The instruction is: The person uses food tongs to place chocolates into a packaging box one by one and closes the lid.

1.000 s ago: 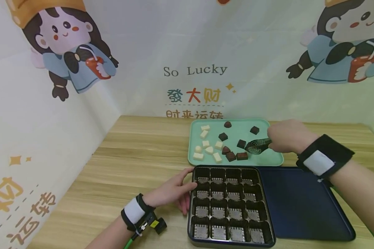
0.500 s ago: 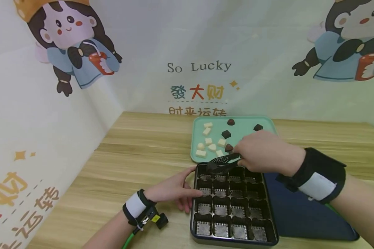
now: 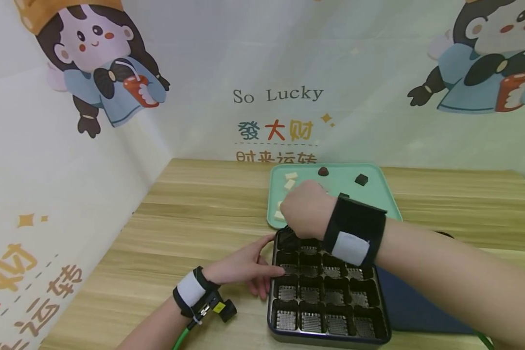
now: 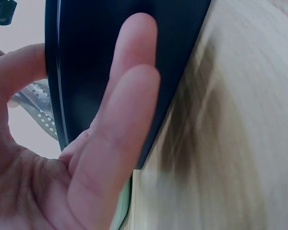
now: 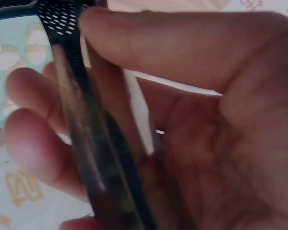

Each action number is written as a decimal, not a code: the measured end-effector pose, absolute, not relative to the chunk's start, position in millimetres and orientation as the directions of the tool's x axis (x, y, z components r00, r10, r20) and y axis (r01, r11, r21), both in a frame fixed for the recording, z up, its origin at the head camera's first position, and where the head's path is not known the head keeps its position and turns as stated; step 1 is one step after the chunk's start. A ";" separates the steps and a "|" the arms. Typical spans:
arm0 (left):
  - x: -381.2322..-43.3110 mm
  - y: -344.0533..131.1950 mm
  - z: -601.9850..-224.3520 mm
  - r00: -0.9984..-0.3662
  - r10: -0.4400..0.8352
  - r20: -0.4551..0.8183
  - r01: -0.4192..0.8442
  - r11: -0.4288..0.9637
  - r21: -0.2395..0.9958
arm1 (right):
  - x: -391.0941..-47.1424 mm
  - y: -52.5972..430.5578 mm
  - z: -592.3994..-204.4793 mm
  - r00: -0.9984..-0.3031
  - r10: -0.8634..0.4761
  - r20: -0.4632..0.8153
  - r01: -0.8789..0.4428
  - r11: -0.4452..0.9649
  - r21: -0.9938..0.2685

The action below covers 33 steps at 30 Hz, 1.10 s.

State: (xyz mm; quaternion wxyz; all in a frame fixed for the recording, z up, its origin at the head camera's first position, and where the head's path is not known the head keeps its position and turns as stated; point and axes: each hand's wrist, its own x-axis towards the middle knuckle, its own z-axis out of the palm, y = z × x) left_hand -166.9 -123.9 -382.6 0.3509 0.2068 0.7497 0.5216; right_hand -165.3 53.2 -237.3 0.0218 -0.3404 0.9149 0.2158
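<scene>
My right hand [image 3: 306,209] grips black perforated tongs [image 3: 287,238], their tips down in the far left compartment of a dark box [image 3: 328,340] with a gridded insert. The right wrist view shows thumb and fingers around the tongs [image 5: 60,19]. What lies between the tips is hidden. My left hand [image 3: 240,267] steadies the box's left side, thumb over the rim; in the left wrist view its straight fingers [image 4: 113,143] lie along the outer wall [image 4: 86,76]. Behind the box, a mint tray [image 3: 378,189] holds white chocolates [image 3: 290,176] and dark chocolates [image 3: 361,180], partly covered by my right hand.
A flat navy lid [image 3: 420,306] lies right of the box, partly under my right forearm. Wooden tabletop [image 3: 192,209] extends to the left. A printed cloth backdrop [image 3: 358,87] rises right behind the table.
My right hand has swung from the tray leftward and toward me, bringing a dark chocolate in the tongs to the box's far left compartment. The tong tips are lower now. My left hand has stayed at the box.
</scene>
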 end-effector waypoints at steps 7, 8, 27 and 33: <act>-169.2 -123.2 -382.8 -0.646 0.704 -0.295 -0.051 0.346 0.937 | -218.2 2.1 -321.4 -0.904 -0.324 -0.278 -0.426 0.649 0.630; -169.5 -123.5 -383.0 -0.644 0.707 -0.294 -0.051 0.344 0.938 | -232.8 -3.9 -342.0 -0.914 -0.280 -0.294 -0.406 0.655 0.638; -166.5 -124.2 -384.4 -0.680 0.674 -0.288 -0.053 0.346 0.937 | -185.6 113.8 -206.1 -0.810 -0.522 -0.269 -0.560 0.824 0.087; -165.4 -123.2 -382.8 -0.674 0.675 -0.299 -0.060 0.354 0.933 | -207.7 188.8 -234.9 -0.867 -0.460 -0.190 -0.481 0.872 0.088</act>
